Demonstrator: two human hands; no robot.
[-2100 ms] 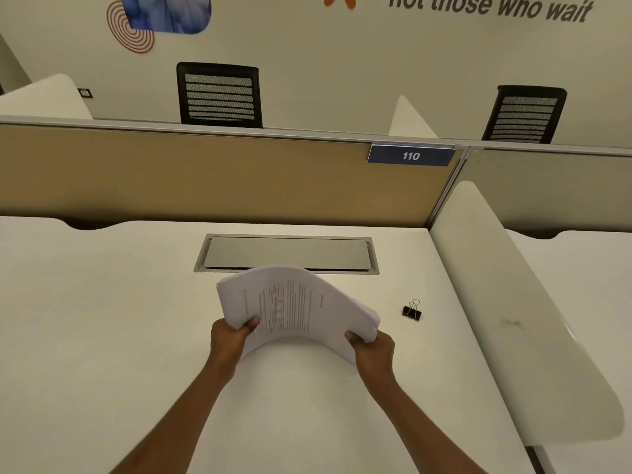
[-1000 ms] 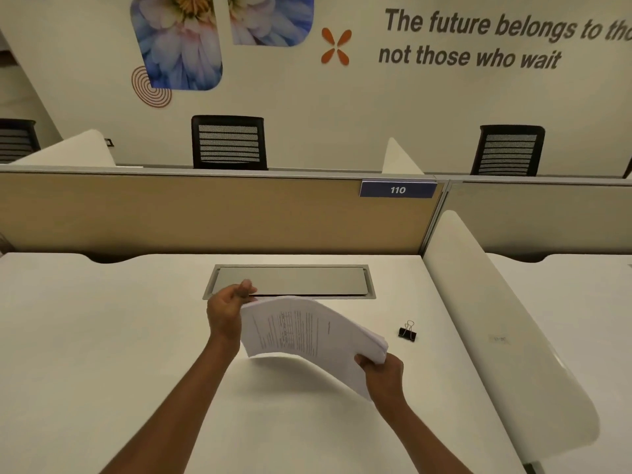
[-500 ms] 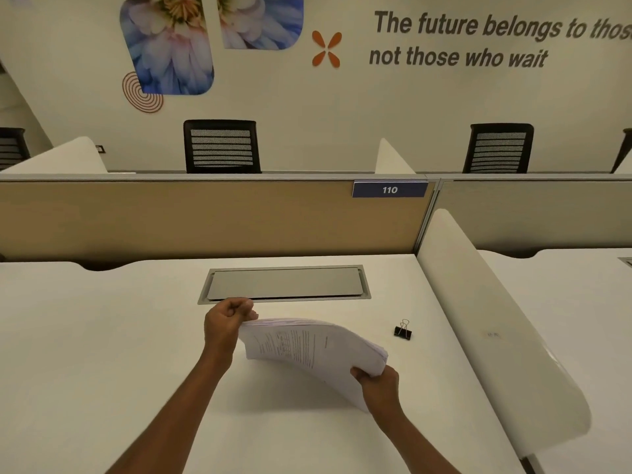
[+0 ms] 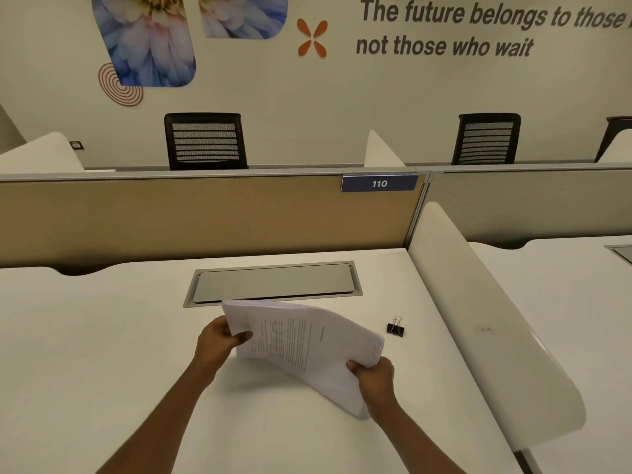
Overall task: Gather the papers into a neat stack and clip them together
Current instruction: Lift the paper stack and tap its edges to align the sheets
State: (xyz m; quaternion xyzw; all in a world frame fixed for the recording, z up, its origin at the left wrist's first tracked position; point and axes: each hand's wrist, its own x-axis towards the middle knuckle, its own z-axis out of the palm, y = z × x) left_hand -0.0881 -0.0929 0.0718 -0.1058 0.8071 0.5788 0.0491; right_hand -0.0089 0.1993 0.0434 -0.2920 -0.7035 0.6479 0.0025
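A thick stack of printed white papers (image 4: 304,343) arches above the white desk (image 4: 102,354), held at both ends. My left hand (image 4: 219,340) grips the stack's left edge, thumb on the top sheet. At the lower right corner my right hand (image 4: 374,374) pinches the stack. The sheets fan slightly at the right edge. A small black binder clip (image 4: 395,328) with silver handles lies on the desk to the right of the papers, apart from both hands.
A grey cable-tray lid (image 4: 273,282) is set into the desk just behind the papers. A tan partition (image 4: 205,217) with a "110" label closes the back. A white curved divider (image 4: 485,323) borders the right side. Black chairs stand beyond the partition.
My left hand has moved from the stack's far corner down onto its left edge and gripped it. The stack has tipped up more toward me; the right hand keeps its hold.
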